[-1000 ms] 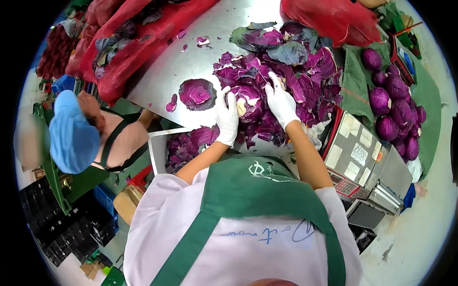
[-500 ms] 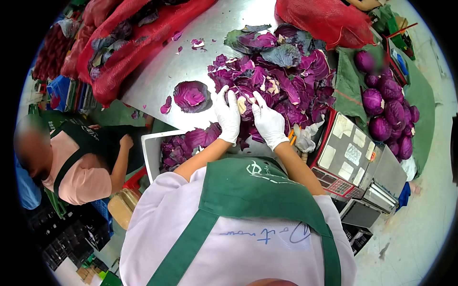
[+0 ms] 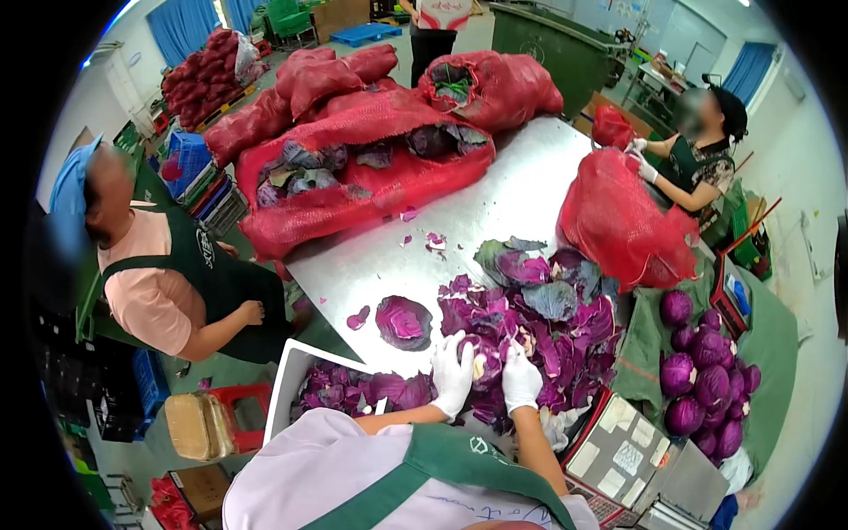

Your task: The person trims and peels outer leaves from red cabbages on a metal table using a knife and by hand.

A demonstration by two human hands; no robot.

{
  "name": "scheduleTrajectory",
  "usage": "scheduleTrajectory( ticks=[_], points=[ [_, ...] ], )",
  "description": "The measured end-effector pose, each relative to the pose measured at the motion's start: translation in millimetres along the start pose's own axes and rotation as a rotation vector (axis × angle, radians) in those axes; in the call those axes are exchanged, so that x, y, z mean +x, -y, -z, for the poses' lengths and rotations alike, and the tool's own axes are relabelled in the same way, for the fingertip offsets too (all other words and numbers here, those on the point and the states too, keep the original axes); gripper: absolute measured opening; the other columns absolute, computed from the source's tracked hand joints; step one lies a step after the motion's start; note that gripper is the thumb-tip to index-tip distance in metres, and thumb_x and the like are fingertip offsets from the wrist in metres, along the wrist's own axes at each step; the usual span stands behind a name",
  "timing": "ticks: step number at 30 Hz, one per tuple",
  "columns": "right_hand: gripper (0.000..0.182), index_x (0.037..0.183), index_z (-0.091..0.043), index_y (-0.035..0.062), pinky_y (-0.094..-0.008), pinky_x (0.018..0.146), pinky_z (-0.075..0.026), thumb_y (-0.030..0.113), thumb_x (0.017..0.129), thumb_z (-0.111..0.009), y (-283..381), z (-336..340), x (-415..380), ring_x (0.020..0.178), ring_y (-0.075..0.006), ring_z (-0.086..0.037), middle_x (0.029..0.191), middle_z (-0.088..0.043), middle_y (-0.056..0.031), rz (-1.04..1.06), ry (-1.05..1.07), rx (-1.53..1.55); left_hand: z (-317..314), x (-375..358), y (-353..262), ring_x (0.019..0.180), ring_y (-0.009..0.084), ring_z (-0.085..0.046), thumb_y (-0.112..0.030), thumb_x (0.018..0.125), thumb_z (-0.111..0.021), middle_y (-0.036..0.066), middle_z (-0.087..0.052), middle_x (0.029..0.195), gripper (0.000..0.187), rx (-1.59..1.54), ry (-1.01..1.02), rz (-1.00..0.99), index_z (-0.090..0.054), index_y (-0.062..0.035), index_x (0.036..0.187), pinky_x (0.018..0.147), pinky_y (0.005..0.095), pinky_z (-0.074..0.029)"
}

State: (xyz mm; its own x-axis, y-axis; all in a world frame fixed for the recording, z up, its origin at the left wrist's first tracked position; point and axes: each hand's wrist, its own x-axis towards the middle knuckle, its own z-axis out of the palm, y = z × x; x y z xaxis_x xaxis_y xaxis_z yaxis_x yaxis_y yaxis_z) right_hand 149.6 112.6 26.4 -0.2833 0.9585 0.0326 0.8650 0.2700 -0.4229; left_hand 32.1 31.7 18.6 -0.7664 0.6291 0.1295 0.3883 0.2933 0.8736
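A red cabbage [image 3: 484, 371] with a pale cut stem end sits between my two white-gloved hands. My left hand [image 3: 452, 378] is curved against its left side, fingers pointing forward. On the other side, my right hand [image 3: 521, 380] grips it with bent fingers. Parts of the cabbage are covered by the gloves. Around and beyond it spreads a pile of loose purple leaves [image 3: 579, 331], some with grey-green outer leaves [image 3: 549, 301]. A single cupped leaf [image 3: 404, 321] lies on the metal table [image 3: 353, 276] left of my left hand.
Red mesh sacks [image 3: 371, 172] of cabbages cover the table's far side. At right are another red sack [image 3: 623, 216], whole cabbages [image 3: 712, 384] on green cloth and a scale [image 3: 614, 450]. A white bin [image 3: 284, 380] holds leaves. Co-workers stand left [image 3: 159, 291] and far right [image 3: 698, 168].
The view has tilted up, showing more sacks, the room and the co-worker at right. Both my hands remain around the cabbage. The left co-worker appears more upright.
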Motion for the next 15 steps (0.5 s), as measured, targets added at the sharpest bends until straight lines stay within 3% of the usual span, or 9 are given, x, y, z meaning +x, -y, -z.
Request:
scheduleTrajectory(
  ticks=[3, 4, 6, 8, 11, 14, 15],
  points=[
    [0.038, 0.124, -0.064, 0.0247, -0.0518, 0.062, -0.053, 0.041, 0.103, -0.037, -13, 4, 10, 0.068, -0.0391, -0.068, 0.079, -0.071, -0.0176, 0.072, 0.072, 0.041, -1, -12, 14, 0.118, 0.0388, -0.05, -0.033, 0.098, -0.056, 0.019, -0.056, 0.127, 0.041, 0.019, -0.033, -0.121, -0.059, -0.006, 0.128, 0.102, 0.0462, -0.039],
    [0.039, 0.132, -0.059, 0.024, -0.0507, 0.071, -0.054, 0.043, 0.101, -0.044, -10, 8, 8, 0.081, -0.0394, -0.069, 0.095, -0.072, -0.018, 0.066, 0.215, 0.108, 0, -11, 16, 0.117, 0.038, -0.051, -0.034, 0.098, -0.056, 0.018, -0.057, 0.125, 0.041, 0.043, -0.038, -0.131, -0.06, -0.0058, 0.127, 0.101, 0.0458, -0.04],
    [0.048, 0.139, -0.052, 0.0215, -0.0485, 0.08, -0.053, 0.044, 0.097, -0.053, -3, 7, 0, 0.096, -0.0395, -0.067, 0.113, -0.068, -0.0185, 0.166, 0.16, 0.344, 0, 2, 16, 0.115, 0.037, -0.053, -0.034, 0.098, -0.056, 0.018, -0.059, 0.123, 0.04, 0.001, -0.011, -0.087, -0.061, -0.0055, 0.125, 0.1, 0.0452, -0.041],
    [0.061, 0.145, -0.044, 0.0171, -0.0463, 0.085, -0.051, 0.043, 0.093, -0.062, -6, 4, -2, 0.103, -0.039, -0.065, 0.126, -0.064, -0.0175, 0.131, 0.148, 0.308, -1, 5, 13, 0.113, 0.036, -0.055, -0.035, 0.098, -0.056, 0.017, -0.061, 0.12, 0.039, -0.049, 0.011, -0.039, -0.062, -0.0052, 0.123, 0.099, 0.0445, -0.041],
    [0.059, 0.143, -0.048, 0.0149, -0.0421, 0.084, -0.052, 0.038, 0.092, -0.065, -4, 11, -3, 0.098, -0.0331, -0.066, 0.122, -0.065, -0.015, 0.093, 0.125, 0.304, 1, 5, 8, 0.11, 0.0348, -0.056, -0.034, 0.098, -0.056, 0.016, -0.063, 0.117, 0.037, -0.013, 0.001, -0.075, -0.063, -0.0052, 0.121, 0.096, 0.0436, -0.043],
    [0.057, 0.138, -0.055, 0.0123, -0.032, 0.081, -0.052, 0.029, 0.087, -0.072, 2, 26, -4, 0.089, -0.0194, -0.065, 0.109, -0.067, -0.0081, 0.103, 0.196, 0.369, 1, 6, 9, 0.11, 0.0343, -0.056, -0.033, 0.098, -0.056, 0.016, -0.063, 0.117, 0.037, -0.009, 0.002, -0.083, -0.063, -0.0053, 0.121, 0.096, 0.0434, -0.042],
    [0.059, 0.139, -0.055, 0.0132, -0.0319, 0.082, -0.052, 0.03, 0.086, -0.073, 2, 24, -3, 0.091, -0.0196, -0.065, 0.109, -0.066, -0.0075, 0.195, 0.156, 0.413, 0, 6, 11, 0.11, 0.034, -0.056, -0.033, 0.098, -0.056, 0.015, -0.063, 0.117, 0.037, -0.016, 0.006, -0.075, -0.063, -0.0051, 0.121, 0.096, 0.0432, -0.042]
  ],
)
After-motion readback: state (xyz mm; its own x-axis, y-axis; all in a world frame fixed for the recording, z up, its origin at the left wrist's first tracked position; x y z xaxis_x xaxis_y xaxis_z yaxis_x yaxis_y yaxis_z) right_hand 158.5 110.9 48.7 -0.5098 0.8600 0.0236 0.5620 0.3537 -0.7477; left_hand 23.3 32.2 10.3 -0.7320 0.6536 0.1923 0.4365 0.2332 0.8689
